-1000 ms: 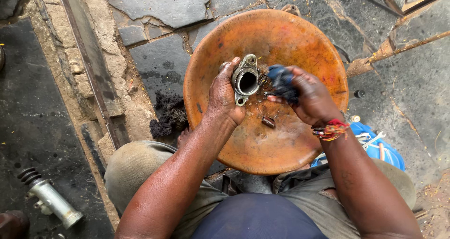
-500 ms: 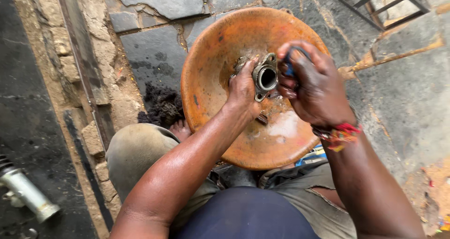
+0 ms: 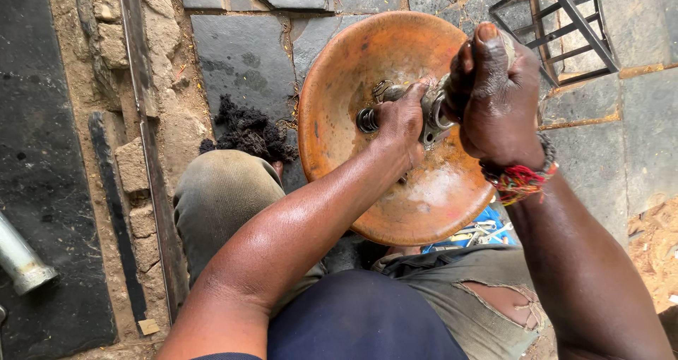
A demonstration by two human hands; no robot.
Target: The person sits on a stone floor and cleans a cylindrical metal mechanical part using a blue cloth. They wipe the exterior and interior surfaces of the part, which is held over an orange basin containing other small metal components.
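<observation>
Open stone floor (image 3: 247,49) lies left of the rust-orange basin (image 3: 332,120), past a black fibre clump (image 3: 247,130); a metal frame (image 3: 565,21) blocks its far right, knees hem its near rim, and both hands crowd the centre.

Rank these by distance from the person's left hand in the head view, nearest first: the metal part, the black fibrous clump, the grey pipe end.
1. Metal part: gripped by the left hand, over the orange bowl.
2. Black fibrous clump: on the stones, left of the bowl.
3. Grey pipe end: far left edge, lower down.
</observation>
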